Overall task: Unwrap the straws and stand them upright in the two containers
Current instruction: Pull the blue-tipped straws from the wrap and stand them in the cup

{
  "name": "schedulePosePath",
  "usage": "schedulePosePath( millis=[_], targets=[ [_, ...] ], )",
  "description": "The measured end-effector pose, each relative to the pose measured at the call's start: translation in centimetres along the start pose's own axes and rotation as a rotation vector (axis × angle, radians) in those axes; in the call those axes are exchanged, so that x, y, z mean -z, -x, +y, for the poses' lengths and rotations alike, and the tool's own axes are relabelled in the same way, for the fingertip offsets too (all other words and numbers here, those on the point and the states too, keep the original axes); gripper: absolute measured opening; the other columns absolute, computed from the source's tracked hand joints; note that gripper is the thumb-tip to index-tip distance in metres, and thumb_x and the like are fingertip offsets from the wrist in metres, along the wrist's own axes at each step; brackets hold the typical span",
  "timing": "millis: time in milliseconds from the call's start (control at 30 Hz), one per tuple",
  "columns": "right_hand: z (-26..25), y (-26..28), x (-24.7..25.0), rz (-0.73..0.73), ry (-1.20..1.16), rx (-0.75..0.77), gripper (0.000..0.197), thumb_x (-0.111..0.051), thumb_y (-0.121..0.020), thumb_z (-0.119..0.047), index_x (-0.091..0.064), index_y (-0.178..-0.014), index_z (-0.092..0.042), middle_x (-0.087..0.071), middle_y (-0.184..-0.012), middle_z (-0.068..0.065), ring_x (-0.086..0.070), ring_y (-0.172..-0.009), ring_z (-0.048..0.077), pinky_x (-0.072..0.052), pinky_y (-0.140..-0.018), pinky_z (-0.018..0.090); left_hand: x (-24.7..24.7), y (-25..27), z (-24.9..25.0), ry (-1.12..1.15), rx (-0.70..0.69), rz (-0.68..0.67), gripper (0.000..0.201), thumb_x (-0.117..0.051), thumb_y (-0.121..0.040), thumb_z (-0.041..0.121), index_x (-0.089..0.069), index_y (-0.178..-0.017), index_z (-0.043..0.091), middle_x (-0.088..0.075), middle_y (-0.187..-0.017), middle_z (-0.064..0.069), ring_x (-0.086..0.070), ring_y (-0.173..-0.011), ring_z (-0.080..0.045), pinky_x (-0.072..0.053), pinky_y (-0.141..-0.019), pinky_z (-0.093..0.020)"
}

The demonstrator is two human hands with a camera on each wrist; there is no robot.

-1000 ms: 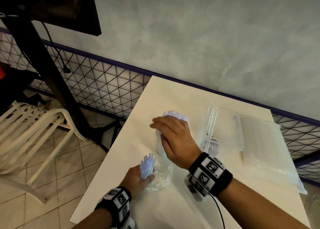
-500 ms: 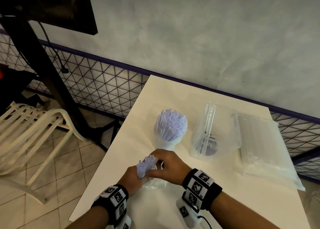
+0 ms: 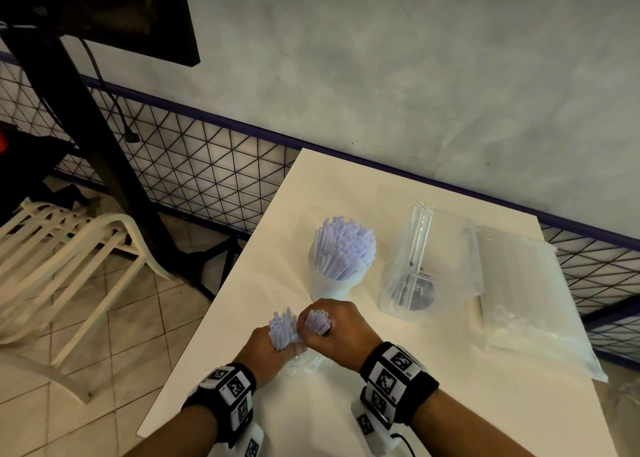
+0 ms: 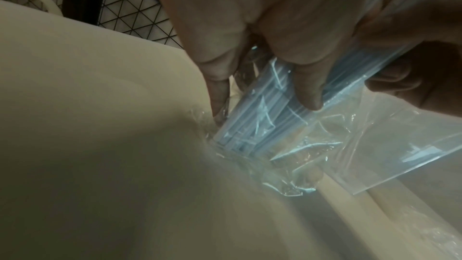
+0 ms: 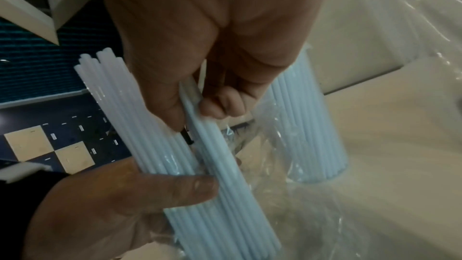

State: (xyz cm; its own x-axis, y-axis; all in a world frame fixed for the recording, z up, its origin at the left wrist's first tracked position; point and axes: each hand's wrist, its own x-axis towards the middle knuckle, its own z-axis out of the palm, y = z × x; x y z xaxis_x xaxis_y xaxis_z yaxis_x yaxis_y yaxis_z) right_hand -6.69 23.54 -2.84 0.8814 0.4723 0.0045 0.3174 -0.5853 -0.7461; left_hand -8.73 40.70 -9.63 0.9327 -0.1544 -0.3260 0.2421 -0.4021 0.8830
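At lower centre of the head view, the left hand (image 3: pixel 265 347) and right hand (image 3: pixel 337 332) meet over the near part of the table (image 3: pixel 450 404), each curled round part of a straw bundle (image 3: pixel 282 328). Only the straw tips and knuckles show there. The right wrist view adds detail: the right hand's fingers (image 5: pixel 220 106) pinch a few straws split off from the bundle, while the left thumb (image 5: pixel 185 187) clamps the rest. The left wrist view shows the bundle's lower end seated in a crumpled clear wrapper (image 4: pixel 287 165) on the table; this end is hidden in the head view. Higher in the head view, the first container (image 3: pixel 337 283) stands full of upright straws. To its right, the second container (image 3: pixel 417 287) sits blurred behind a plastic bag (image 3: pixel 429 266); its contents are hard to make out. At right lies a sealed straw pack (image 3: pixel 526 300), its near corner reaching the table edge.
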Motion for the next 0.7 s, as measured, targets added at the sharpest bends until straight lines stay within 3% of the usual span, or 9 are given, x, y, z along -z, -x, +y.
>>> schedulePosePath(
  millis=[67, 133, 200, 267, 367, 500, 600, 633, 700],
  targets=[
    [0.0, -0.3, 0.0, -0.028, -0.005, -0.017, 0.005, -0.070, -0.083, -0.022, -0.069, -0.079, -0.021, -0.062, -0.076, -0.009, -0.056, -0.071, 0.009, -0.048, -0.070, 0.029, 0.0, -0.2, -0.1, -0.003, -0.001, 0.002, 0.027, -0.074, -0.080, 0.013, -0.053, -0.090, 0.026, -0.058, -0.073, 0.027, -0.053, -0.070, 0.012, -0.037, -0.065, -0.008],
    [-0.1, -0.5, 0.2, -0.023, -0.028, -0.043, 0.011, -0.073, -0.081, -0.022, -0.070, -0.077, -0.013, -0.066, -0.076, 0.002, -0.059, -0.070, 0.016, -0.049, -0.069, 0.033, -0.1, -0.5, -0.7, 0.032, 0.020, 0.013, 0.024, -0.083, -0.070, 0.025, -0.062, -0.079, 0.034, -0.067, -0.067, 0.031, -0.062, -0.070, 0.012, -0.043, -0.072, -0.011],
    [0.0, -0.3, 0.5, 0.009, -0.078, -0.067, 0.012, -0.076, -0.079, -0.017, -0.071, -0.076, -0.007, -0.068, -0.075, 0.009, -0.061, -0.070, 0.021, -0.050, -0.068, 0.035, 0.0, -0.5, -1.0, 0.060, 0.031, 0.024, 0.022, -0.083, -0.060, 0.039, -0.069, -0.077, 0.036, -0.073, -0.079, 0.018, -0.067, -0.077, 0.003, -0.050, -0.075, -0.019],
    [0.2, -0.1, 0.6, 0.010, -0.105, -0.076, 0.010, -0.077, -0.078, -0.014, -0.072, -0.076, -0.006, -0.069, -0.076, 0.010, -0.063, -0.072, 0.023, -0.050, -0.069, 0.036, -0.1, -0.5, -1.1, 0.044, 0.041, 0.026, 0.021, -0.084, -0.066, 0.034, -0.067, -0.078, 0.036, -0.073, -0.077, 0.013, -0.067, -0.076, 0.003, -0.049, -0.073, -0.016],
    [0.3, 0.0, 0.6, -0.040, -0.017, -0.026, 0.016, -0.071, -0.084, -0.019, -0.067, -0.073, -0.008, -0.064, -0.072, 0.010, -0.059, -0.069, 0.024, -0.048, -0.068, 0.043, -0.2, -0.4, -0.9, 0.001, 0.017, 0.006, 0.024, -0.081, -0.073, 0.029, -0.060, -0.079, 0.039, -0.066, -0.072, 0.035, -0.061, -0.073, 0.016, -0.042, -0.067, -0.007],
    [-0.5, -0.3, 1.7, -0.055, 0.084, 0.036, 0.017, -0.068, -0.086, -0.020, -0.061, -0.070, -0.017, -0.054, -0.066, 0.000, -0.050, -0.061, 0.015, -0.045, -0.061, 0.038, -0.1, -0.3, -0.7, 0.043, 0.045, 0.031, 0.017, -0.082, -0.070, 0.033, -0.066, -0.075, 0.037, -0.072, -0.074, 0.012, -0.065, -0.071, 0.005, -0.048, -0.069, -0.015],
    [-2.2, -0.5, 4.1, -0.014, 0.028, 0.057, 0.012, -0.071, -0.083, -0.013, -0.069, -0.073, -0.021, -0.063, -0.069, -0.002, -0.058, -0.062, 0.011, -0.049, -0.061, 0.034, -0.1, 0.1, -0.4, 0.040, -0.015, 0.009, 0.015, -0.076, -0.059, 0.058, -0.065, -0.069, 0.059, -0.065, -0.071, 0.037, -0.062, -0.072, 0.014, -0.044, -0.066, -0.005],
    [-2.8, -0.5, 5.1, -0.012, 0.011, 0.055, 0.009, -0.072, -0.083, -0.012, -0.072, -0.076, -0.017, -0.067, -0.072, 0.000, -0.063, -0.065, 0.011, -0.052, -0.064, 0.035, -0.1, 0.1, -0.4, 0.036, -0.028, 0.002, 0.013, -0.076, -0.061, 0.056, -0.064, -0.067, 0.056, -0.062, -0.068, 0.041, -0.060, -0.072, 0.018, -0.042, -0.064, -0.004],
    [-4.0, -0.7, 7.4, 0.005, -0.019, 0.040, 0.004, -0.074, -0.082, -0.009, -0.076, -0.081, -0.012, -0.073, -0.078, -0.001, -0.068, -0.072, 0.009, -0.055, -0.069, 0.033, -0.2, 0.1, -0.5, 0.015, -0.033, 0.022, 0.025, -0.078, -0.074, 0.033, -0.058, -0.075, 0.049, -0.066, -0.061, 0.025, -0.058, -0.069, 0.021, -0.040, -0.061, -0.002]
  ],
)
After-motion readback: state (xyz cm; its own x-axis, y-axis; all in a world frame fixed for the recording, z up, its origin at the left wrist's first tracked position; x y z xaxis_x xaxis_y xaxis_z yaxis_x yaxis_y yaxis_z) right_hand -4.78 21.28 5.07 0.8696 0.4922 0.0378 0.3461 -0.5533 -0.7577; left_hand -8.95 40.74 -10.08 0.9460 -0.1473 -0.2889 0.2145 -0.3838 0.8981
